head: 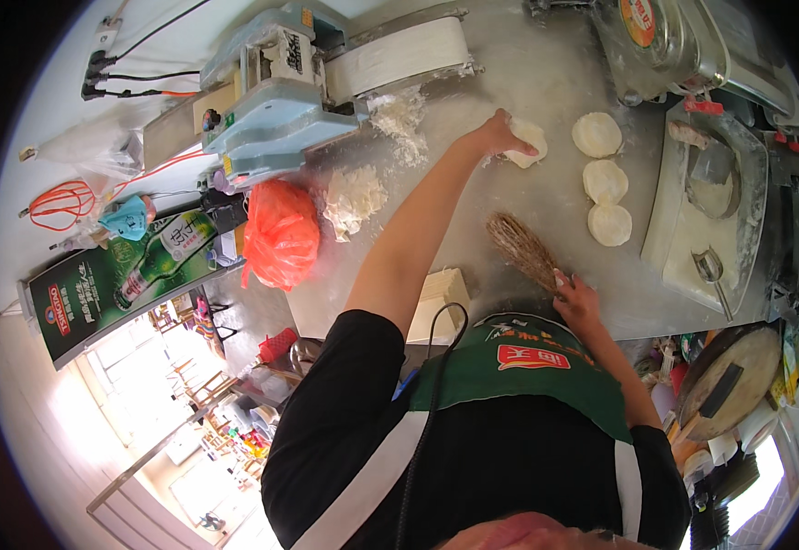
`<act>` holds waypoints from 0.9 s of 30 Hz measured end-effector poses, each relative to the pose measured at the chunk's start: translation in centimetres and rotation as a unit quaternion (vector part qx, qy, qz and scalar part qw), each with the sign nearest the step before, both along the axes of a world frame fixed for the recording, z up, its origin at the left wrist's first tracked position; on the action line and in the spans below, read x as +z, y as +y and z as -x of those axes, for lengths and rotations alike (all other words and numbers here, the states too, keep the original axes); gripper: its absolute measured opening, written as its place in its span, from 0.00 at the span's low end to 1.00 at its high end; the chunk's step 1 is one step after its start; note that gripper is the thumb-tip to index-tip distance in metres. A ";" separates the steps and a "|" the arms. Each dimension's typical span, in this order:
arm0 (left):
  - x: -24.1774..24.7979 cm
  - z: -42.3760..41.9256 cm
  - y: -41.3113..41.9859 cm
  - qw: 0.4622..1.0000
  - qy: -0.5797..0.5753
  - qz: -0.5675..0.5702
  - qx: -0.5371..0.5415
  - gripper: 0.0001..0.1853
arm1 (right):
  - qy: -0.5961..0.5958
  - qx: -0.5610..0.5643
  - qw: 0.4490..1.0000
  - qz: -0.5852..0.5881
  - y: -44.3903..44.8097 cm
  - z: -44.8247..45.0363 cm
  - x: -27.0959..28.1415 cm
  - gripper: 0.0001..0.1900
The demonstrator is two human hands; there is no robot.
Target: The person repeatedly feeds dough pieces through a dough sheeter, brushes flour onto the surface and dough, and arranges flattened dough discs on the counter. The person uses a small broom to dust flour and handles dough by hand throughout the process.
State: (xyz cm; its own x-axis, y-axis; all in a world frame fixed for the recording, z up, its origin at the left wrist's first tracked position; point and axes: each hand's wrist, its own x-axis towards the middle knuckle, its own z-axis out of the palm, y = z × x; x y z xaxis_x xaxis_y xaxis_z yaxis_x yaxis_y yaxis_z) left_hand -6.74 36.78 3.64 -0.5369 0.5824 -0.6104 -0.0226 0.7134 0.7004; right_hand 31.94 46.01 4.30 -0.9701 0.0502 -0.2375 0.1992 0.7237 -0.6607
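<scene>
My left hand point(498, 136) reaches far over the floury metal worktop, thumb and fingers around the left edge of a flattened round of dough point(531, 146). To its right, three more pale dough rounds point(597, 135) lie in a rough column, the lower two touching. Close to my apron, my right hand point(578, 302) grips the bound end of a straw hand brush point(520, 246). The bristles point away from me, up and to the left, resting on or just over the worktop.
A blue dough-rolling machine point(269, 103) stands left, with loose flour point(399, 127) and dough scraps point(353, 199) beside it. A red plastic bag point(281, 234) sits nearby. On the right are a flour bin point(674, 254) with a metal scoop point(707, 267) and a steel machine point(654, 55).
</scene>
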 end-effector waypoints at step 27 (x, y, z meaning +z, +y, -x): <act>6.3 -8.8 -14.5 0.739 -0.336 -0.341 0.474 0.28 | 0.184 -0.052 0.958 -0.215 -7.6 52.2 3.0 0.09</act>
